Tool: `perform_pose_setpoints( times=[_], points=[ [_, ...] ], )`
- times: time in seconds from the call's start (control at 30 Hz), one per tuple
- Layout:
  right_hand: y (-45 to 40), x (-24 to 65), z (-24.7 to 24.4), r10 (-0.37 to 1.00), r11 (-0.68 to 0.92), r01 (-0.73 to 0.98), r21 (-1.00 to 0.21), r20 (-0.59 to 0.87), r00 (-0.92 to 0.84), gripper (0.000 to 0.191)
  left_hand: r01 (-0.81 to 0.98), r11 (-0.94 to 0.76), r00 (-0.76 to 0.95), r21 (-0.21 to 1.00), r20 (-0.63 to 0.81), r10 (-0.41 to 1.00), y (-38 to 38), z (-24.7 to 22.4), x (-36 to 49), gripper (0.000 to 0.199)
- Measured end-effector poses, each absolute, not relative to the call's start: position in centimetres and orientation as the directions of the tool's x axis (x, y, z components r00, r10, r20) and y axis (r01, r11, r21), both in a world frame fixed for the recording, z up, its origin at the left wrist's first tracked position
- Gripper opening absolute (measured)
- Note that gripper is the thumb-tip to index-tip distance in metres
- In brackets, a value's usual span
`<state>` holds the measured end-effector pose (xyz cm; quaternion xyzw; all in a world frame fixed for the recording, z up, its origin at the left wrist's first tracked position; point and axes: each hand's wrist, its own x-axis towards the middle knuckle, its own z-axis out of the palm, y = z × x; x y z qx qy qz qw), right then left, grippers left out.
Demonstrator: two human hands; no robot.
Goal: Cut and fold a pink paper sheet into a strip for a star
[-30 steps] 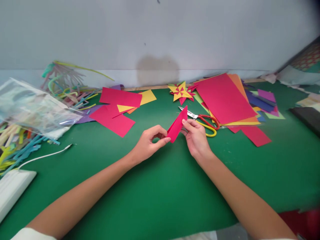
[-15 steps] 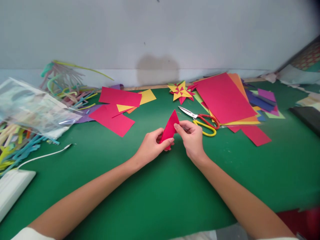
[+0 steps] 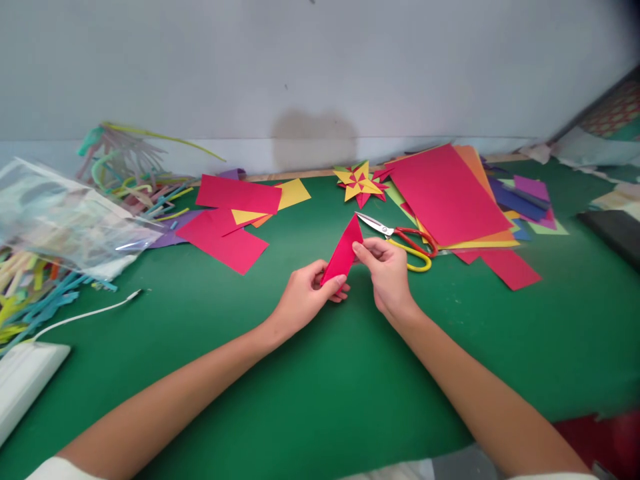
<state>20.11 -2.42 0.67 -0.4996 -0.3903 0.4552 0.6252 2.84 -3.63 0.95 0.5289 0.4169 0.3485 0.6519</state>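
A small folded piece of red paper (image 3: 343,255) is held up between both hands, its pointed tip upward. My left hand (image 3: 311,291) pinches its lower end, thumb across the front. The right edge, nearer the tip, is gripped between thumb and fingers of my right hand (image 3: 384,267). Just behind my right hand lie scissors (image 3: 388,231) with one red and one yellow handle, blades slightly apart. A layered paper star (image 3: 360,183) in yellow, red and green rests farther back.
Red sheets (image 3: 450,197) over orange and yellow ones lie at right. Red (image 3: 239,193) and yellow (image 3: 294,193) pieces are at left. Pipe cleaners (image 3: 145,187), a plastic bag (image 3: 75,213), a white power bank (image 3: 27,373) with cable and a dark object (image 3: 613,233) stand around the green table (image 3: 300,413).
The red paper's tip has shifted slightly up and to the right. My right hand has moved a little the same way, and both hands still grip the paper.
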Motion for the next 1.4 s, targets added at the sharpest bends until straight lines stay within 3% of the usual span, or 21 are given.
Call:
perform_pose_setpoints(
  times=[1.0, 1.4],
  points=[
    [-2.2, 20.5, 1.0, 0.949, 0.098, -0.241, -0.966, 0.018, 0.316, 0.021, 0.103, 0.115, 0.363, 0.988, -0.145, 0.921, -4.2, 0.8, 3.0, 0.036],
    [-3.1, 19.6, 1.2, 0.975, 0.097, -0.131, -0.987, 0.068, 0.213, 0.019, 0.216, -0.111, 0.343, 0.970, 0.031, 0.939, -3.2, 2.1, 2.3, 0.030]
  ],
)
